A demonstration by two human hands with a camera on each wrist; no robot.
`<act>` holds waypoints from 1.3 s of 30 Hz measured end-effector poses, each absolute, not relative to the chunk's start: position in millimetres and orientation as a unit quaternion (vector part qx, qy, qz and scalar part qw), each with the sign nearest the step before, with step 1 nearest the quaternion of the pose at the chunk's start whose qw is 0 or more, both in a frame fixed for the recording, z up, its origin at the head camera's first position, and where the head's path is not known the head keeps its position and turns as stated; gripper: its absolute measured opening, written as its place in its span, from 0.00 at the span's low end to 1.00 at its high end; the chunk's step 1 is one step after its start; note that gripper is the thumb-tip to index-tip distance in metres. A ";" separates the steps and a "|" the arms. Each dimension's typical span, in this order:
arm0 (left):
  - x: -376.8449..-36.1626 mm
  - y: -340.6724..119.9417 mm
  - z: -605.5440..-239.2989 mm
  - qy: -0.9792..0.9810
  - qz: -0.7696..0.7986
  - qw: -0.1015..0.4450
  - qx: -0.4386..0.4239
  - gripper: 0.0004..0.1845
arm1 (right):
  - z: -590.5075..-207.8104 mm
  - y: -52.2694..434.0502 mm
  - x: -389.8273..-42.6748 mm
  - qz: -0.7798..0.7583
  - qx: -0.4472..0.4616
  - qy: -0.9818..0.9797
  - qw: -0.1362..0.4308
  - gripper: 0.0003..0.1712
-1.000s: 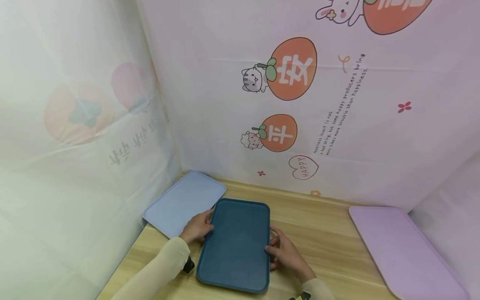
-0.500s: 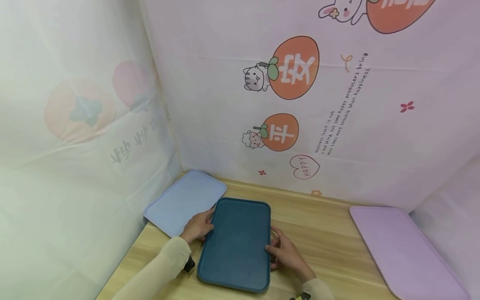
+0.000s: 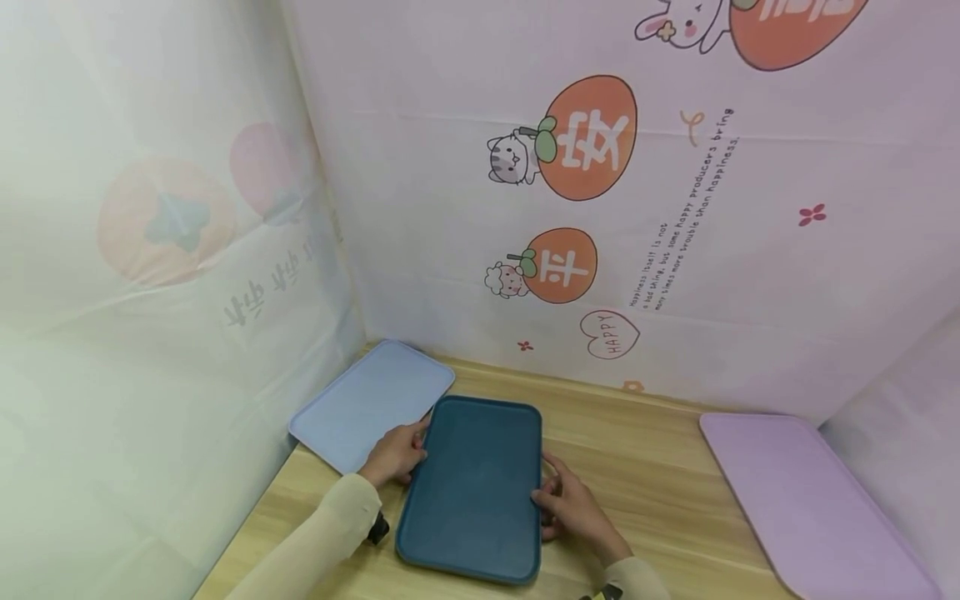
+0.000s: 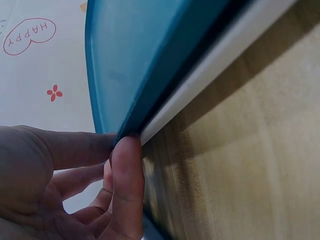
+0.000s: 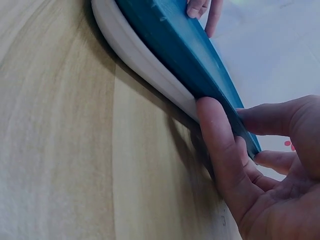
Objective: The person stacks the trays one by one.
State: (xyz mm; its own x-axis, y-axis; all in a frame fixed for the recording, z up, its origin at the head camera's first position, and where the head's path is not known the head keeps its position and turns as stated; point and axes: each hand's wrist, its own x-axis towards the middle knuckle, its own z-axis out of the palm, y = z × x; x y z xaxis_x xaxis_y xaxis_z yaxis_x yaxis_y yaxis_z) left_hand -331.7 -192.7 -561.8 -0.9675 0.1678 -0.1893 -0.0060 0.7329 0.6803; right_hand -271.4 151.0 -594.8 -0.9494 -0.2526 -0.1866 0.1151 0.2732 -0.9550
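Observation:
A dark teal rectangular tray [image 3: 472,492] is held between both hands, its long sides running away from the person. My left hand [image 3: 395,454] pinches its left long edge between thumb and fingers. On the opposite long edge, the thumb and fingers of my right hand [image 3: 576,508] grip the rim. Both wrist views reveal a white rim [image 5: 135,55] directly under the teal one, like a second tray stacked below; the head view hides it. Right at the boundary of the two rims sits the right thumb.
A pale blue tray [image 3: 375,400] lies at the back left, partly behind the left hand. To the right rests a lilac tray [image 3: 810,500]. Printed cloth walls [image 3: 450,167] enclose the wooden table [image 3: 637,467] at the back and sides.

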 end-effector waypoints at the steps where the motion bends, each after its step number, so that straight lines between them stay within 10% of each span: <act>1: -331.7 -192.7 -562.5 0.923 0.362 0.119 0.046 0.37 | -595.1 151.1 -271.8 -0.600 -0.044 0.784 0.155 0.47; 39: -314.4 -194.6 -568.4 0.933 0.345 0.048 0.086 0.32 | -604.1 145.0 -270.3 -0.576 -0.014 0.805 0.140 0.45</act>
